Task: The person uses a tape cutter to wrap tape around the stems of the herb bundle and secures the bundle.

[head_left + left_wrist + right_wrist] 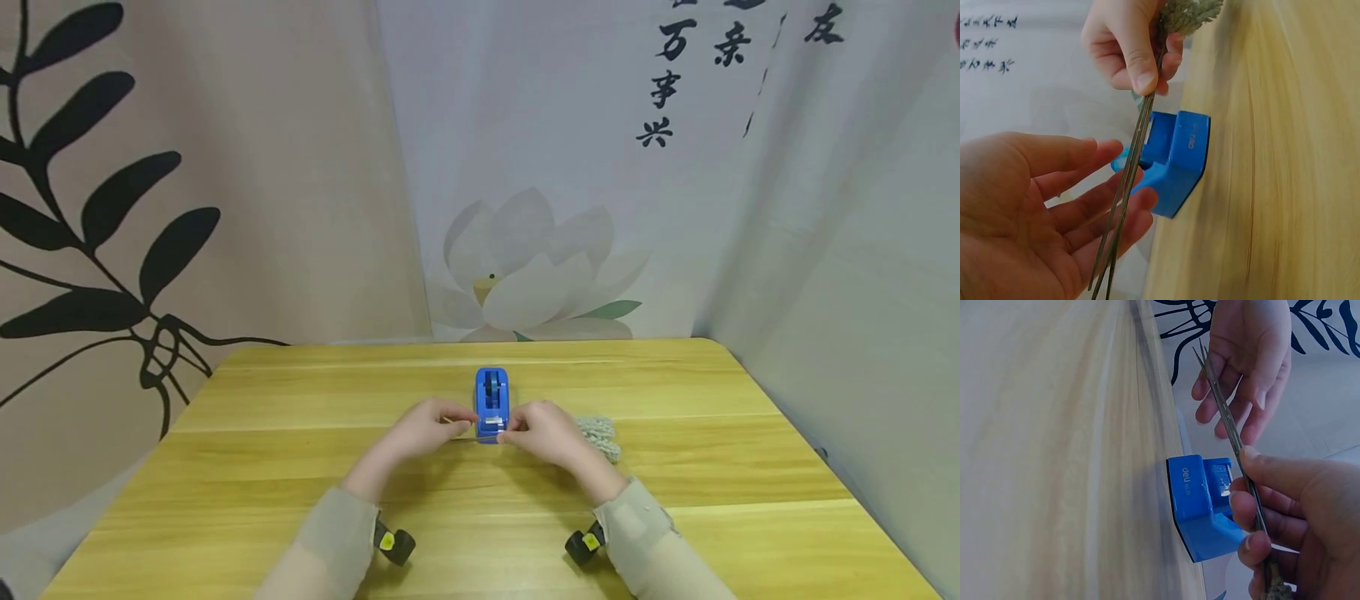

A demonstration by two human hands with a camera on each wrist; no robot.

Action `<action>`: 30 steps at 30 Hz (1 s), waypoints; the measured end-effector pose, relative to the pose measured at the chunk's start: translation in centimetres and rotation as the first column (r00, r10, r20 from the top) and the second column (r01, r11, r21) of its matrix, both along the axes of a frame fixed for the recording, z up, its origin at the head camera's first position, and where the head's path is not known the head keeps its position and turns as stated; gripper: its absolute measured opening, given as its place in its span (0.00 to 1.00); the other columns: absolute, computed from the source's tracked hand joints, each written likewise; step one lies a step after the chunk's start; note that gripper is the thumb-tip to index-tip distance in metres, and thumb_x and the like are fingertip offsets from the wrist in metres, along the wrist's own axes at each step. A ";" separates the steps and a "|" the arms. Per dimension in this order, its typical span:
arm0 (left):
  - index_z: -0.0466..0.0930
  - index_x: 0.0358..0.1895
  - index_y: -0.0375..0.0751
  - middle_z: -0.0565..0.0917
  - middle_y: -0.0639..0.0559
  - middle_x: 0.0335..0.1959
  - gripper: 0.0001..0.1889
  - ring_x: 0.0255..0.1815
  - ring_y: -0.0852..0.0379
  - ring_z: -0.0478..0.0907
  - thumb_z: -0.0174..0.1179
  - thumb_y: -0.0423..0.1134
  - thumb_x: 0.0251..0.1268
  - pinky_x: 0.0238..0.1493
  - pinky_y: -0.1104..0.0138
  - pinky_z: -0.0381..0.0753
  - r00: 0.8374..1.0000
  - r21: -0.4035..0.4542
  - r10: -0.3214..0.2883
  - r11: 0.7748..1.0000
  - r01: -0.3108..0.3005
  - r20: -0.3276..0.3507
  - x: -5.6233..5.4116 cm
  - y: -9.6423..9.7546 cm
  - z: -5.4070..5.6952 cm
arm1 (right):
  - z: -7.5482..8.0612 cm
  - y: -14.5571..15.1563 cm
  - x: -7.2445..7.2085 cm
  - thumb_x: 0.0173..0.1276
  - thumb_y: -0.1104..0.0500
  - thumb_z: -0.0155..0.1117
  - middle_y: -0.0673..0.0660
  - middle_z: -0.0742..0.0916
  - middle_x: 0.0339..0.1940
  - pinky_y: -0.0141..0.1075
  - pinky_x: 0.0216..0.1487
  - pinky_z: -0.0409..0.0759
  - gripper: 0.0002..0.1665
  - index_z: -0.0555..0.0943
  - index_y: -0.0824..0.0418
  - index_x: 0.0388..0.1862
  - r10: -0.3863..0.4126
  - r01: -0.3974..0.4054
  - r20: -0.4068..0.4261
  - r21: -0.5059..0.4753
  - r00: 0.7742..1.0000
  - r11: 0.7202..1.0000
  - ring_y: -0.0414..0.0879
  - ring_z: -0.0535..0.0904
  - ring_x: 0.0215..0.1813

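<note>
My right hand (546,427) pinches a small bunch of thin dried stems (1225,412) between thumb and fingers. The bunch's pale grey-green heads (598,433) stick out past that hand on the right, partly hidden by it. My left hand (1041,206) is at the bare stem ends, palm turned up and fingers loosely spread behind the stems without curling round them. Beyond the stems and between both hands stands a blue tape dispenser (492,400), its front partly overlapped by the right fingertips in the head view.
The dispenser stands on a wooden table (300,475) with light yellow grain. Behind the table hangs a cloth backdrop (540,125) printed with a lotus, dark leaves and characters. A small dark camera (393,546) is worn at each wrist.
</note>
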State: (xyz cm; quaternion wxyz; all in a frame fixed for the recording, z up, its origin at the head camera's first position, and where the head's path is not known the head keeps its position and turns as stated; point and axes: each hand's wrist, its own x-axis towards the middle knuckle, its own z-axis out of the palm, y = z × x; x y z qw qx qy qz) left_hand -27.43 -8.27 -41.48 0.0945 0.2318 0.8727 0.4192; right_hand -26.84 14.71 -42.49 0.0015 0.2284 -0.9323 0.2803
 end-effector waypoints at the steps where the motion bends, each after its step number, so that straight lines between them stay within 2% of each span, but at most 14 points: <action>1: 0.85 0.49 0.40 0.85 0.47 0.48 0.11 0.46 0.53 0.80 0.56 0.35 0.70 0.45 0.59 0.80 1.000 -0.006 -0.004 1.000 0.004 -0.008 0.2 0.1 0.1 | 0.0 0.1 0.0 0.63 0.51 0.70 0.42 0.78 0.16 0.31 0.20 0.66 0.14 0.82 0.54 0.21 0.001 -0.001 -0.007 -0.001 1.000 1.000 0.37 0.67 0.19; 8: 0.85 0.51 0.43 0.85 0.50 0.47 0.12 0.44 0.55 0.80 0.56 0.36 0.70 0.45 0.59 0.79 1.000 -0.026 -0.024 0.999 0.024 -0.020 0.9 0.2 0.2 | 0.2 0.4 0.4 0.64 0.49 0.69 0.40 0.79 0.18 0.32 0.22 0.70 0.12 0.82 0.50 0.22 0.002 -0.002 -0.024 0.012 1.000 1.000 0.36 0.70 0.20; 13: 0.85 0.51 0.46 0.84 0.52 0.47 0.12 0.42 0.57 0.78 0.57 0.37 0.70 0.41 0.61 0.78 1.000 -0.043 -0.028 0.999 0.027 -0.011 1.1 0.1 0.1 | 0.5 0.4 0.8 0.64 0.50 0.69 0.39 0.81 0.20 0.32 0.23 0.72 0.11 0.83 0.50 0.23 0.009 -0.008 -0.029 0.009 1.000 1.000 0.36 0.72 0.21; 20: 0.86 0.50 0.47 0.83 0.53 0.39 0.11 0.24 0.56 0.72 0.57 0.38 0.70 0.21 0.68 0.67 0.997 -0.038 -0.053 0.998 0.055 0.051 1.1 -0.1 0.2 | 1.0 0.3 1.3 0.65 0.50 0.68 0.39 0.81 0.21 0.32 0.25 0.73 0.10 0.84 0.50 0.24 0.024 -0.024 -0.050 0.014 0.998 1.000 0.35 0.72 0.22; 24: 0.86 0.49 0.50 0.84 0.55 0.39 0.11 0.27 0.57 0.72 0.59 0.39 0.69 0.23 0.66 0.68 0.997 -0.046 -0.063 0.997 0.065 0.042 1.2 -0.4 0.4 | 1.1 0.3 1.4 0.66 0.50 0.67 0.40 0.82 0.21 0.32 0.25 0.73 0.10 0.84 0.51 0.26 0.020 -0.020 -0.044 0.005 0.999 1.000 0.35 0.73 0.22; 27: 0.87 0.47 0.51 0.85 0.54 0.39 0.10 0.31 0.57 0.74 0.59 0.37 0.67 0.26 0.64 0.69 0.997 -0.050 -0.071 0.996 0.072 0.020 1.2 -0.4 0.6 | 1.3 0.3 1.5 0.66 0.50 0.66 0.41 0.81 0.21 0.32 0.22 0.72 0.08 0.85 0.51 0.31 0.010 -0.010 -0.036 -0.006 0.999 1.000 0.36 0.72 0.20; 30: 0.88 0.46 0.52 0.85 0.53 0.38 0.10 0.31 0.56 0.73 0.60 0.36 0.67 0.25 0.64 0.69 0.998 -0.052 -0.065 0.996 0.066 0.008 1.1 -0.4 0.5 | 1.5 0.3 1.6 0.66 0.51 0.66 0.41 0.79 0.20 0.32 0.18 0.69 0.08 0.85 0.53 0.36 0.000 -0.001 -0.031 -0.016 1.000 1.000 0.37 0.70 0.17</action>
